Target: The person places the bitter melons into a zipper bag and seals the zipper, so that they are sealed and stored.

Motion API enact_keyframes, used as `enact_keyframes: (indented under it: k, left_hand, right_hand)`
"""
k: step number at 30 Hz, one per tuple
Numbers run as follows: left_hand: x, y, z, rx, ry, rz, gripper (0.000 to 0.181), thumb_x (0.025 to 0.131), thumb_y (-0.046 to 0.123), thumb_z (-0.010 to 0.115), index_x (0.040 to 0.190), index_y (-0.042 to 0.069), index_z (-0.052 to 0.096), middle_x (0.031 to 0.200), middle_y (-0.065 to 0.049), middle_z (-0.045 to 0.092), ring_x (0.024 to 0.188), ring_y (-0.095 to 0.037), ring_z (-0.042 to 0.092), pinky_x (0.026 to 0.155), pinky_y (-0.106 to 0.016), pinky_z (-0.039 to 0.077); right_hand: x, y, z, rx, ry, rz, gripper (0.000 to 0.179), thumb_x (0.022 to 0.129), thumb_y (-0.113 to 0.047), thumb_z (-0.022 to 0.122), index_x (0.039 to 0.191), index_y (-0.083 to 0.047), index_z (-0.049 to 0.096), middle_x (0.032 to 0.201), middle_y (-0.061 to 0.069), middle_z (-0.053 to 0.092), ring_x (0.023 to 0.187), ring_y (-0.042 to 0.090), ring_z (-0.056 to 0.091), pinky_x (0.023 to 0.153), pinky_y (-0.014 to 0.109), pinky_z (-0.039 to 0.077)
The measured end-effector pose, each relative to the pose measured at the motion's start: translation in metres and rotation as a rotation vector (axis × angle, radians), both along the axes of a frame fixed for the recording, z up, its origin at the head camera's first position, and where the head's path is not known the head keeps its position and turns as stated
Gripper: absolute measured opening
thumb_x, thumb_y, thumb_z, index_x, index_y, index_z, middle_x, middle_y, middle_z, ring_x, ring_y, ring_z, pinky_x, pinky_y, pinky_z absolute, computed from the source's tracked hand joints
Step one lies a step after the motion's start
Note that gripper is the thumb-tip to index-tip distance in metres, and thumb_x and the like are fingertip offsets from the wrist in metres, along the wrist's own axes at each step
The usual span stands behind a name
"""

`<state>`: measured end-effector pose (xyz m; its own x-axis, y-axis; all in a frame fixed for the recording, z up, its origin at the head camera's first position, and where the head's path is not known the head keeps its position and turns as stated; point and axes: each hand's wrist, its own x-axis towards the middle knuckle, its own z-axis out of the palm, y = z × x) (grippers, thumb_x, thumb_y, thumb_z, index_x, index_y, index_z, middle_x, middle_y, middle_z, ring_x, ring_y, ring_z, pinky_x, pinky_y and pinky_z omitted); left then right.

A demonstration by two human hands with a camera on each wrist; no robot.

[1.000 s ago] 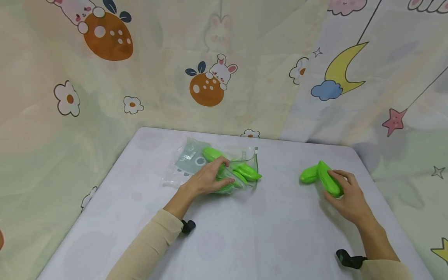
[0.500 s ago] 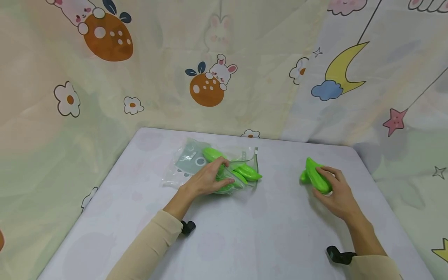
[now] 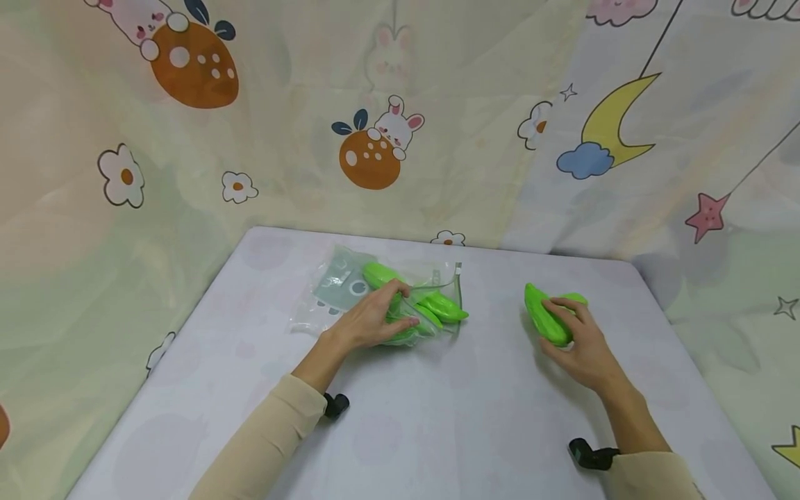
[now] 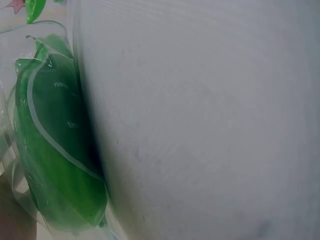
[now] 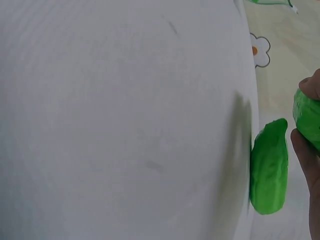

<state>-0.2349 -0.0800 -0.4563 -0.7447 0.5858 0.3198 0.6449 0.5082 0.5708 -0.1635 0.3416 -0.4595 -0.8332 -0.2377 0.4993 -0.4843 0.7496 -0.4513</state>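
A clear plastic zip bag (image 3: 334,281) with a grey-green print lies toward the back left of the table, several green toy vegetables (image 3: 445,305) inside it. One points its tip out at the zip edge on the right. My left hand (image 3: 365,319) grips the bag near its mouth. In the left wrist view the bag's wall covers a vegetable (image 4: 60,170). At the right, my right hand (image 3: 584,351) holds another long, ridged green toy vegetable (image 3: 542,316) with a pointed end, raised over the table. Behind it lies one more green vegetable (image 5: 270,170), partly hidden in the head view.
The white-covered table (image 3: 437,417) has its back edge against a hanging cloth (image 3: 281,125) printed with rabbits, flowers and a moon. A black wrist camera (image 3: 337,405) sits at the left sleeve, another black camera (image 3: 590,455) at the right one.
My right hand has moved left with the green toy vegetable, passing in front of the one on the table. The left hand and the bag have stayed in place.
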Motion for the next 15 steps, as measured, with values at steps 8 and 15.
enact_keyframes:
  k: [8,15]
  left_hand:
    - [0.001,0.001,0.000,-0.011,-0.020,0.010,0.053,0.095,0.044,0.073,0.130,0.013,0.050,0.130,-0.004,0.061,0.116,-0.021,0.060,0.099,-0.042,0.051]
    - [0.001,0.001,0.000,-0.001,-0.013,0.010,0.054,0.095,0.044,0.073,0.131,0.013,0.050,0.132,-0.004,0.061,0.122,-0.022,0.060,0.103,-0.043,0.050]
  right_hand:
    - [-0.007,-0.014,-0.002,0.021,-0.034,0.024,0.072,0.077,0.002,0.082,0.144,-0.005,0.057,0.142,0.019,0.049,0.119,0.034,0.052,0.095,0.008,0.029]
    - [-0.013,-0.030,0.000,0.011,-0.058,0.080,0.072,0.079,0.000,0.083,0.145,-0.006,0.055,0.143,0.017,0.049,0.125,0.035,0.051,0.100,0.005,0.027]
